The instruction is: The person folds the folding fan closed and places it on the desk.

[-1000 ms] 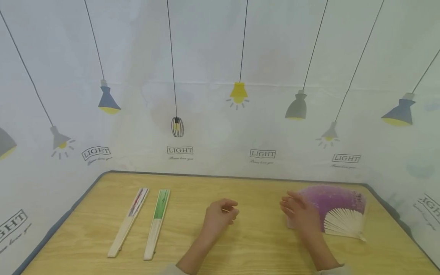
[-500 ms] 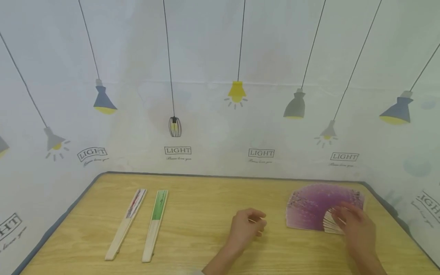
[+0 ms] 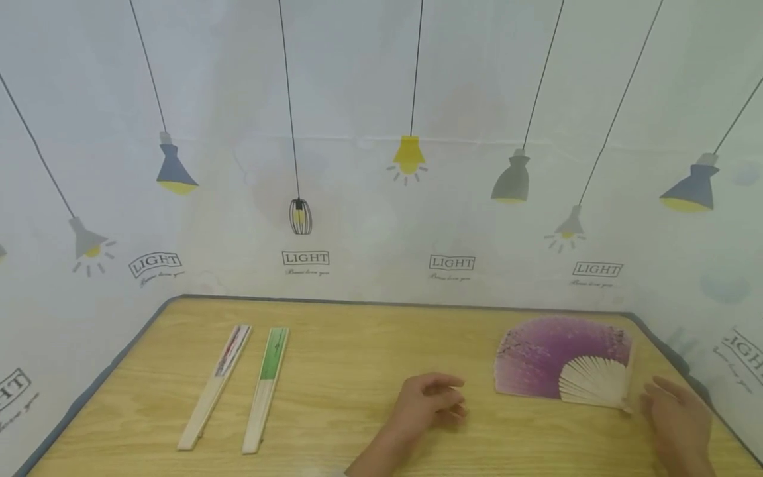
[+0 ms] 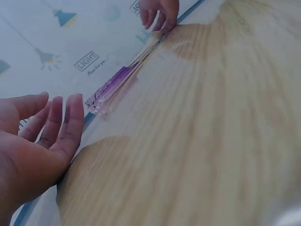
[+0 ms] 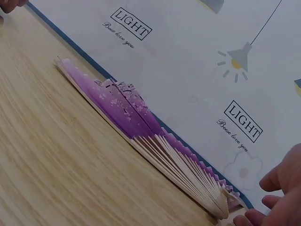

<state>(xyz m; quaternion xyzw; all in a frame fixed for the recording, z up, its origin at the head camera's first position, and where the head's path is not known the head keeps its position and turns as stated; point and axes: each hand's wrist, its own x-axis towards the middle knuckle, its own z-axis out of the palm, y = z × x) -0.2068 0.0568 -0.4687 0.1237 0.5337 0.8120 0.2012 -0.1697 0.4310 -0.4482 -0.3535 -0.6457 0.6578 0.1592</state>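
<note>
A purple folding fan (image 3: 539,354) with a blossom print and pale ribs lies spread on the right of the table, its pivot end toward the lower right. Just right of that pivot is my right hand (image 3: 679,417), fingers loosely bent and holding nothing. In the right wrist view its fingertips show close by the pivot of the fan (image 5: 127,113). My left hand (image 3: 423,407) hovers left of the fan, loosely curled, with nothing in it. Two folded fans lie on the left: one with a green panel (image 3: 275,354), one with a white and red panel (image 3: 231,351).
The wooden table (image 3: 346,371) has a dark edge and meets a white backdrop (image 3: 357,99) at the back and sides. Hanging lamps and the word LIGHT are printed on that cloth.
My right hand has gone from the fan's left end across its ribs to beyond the pivot. My left hand has shifted right. The spread fan stays put.
</note>
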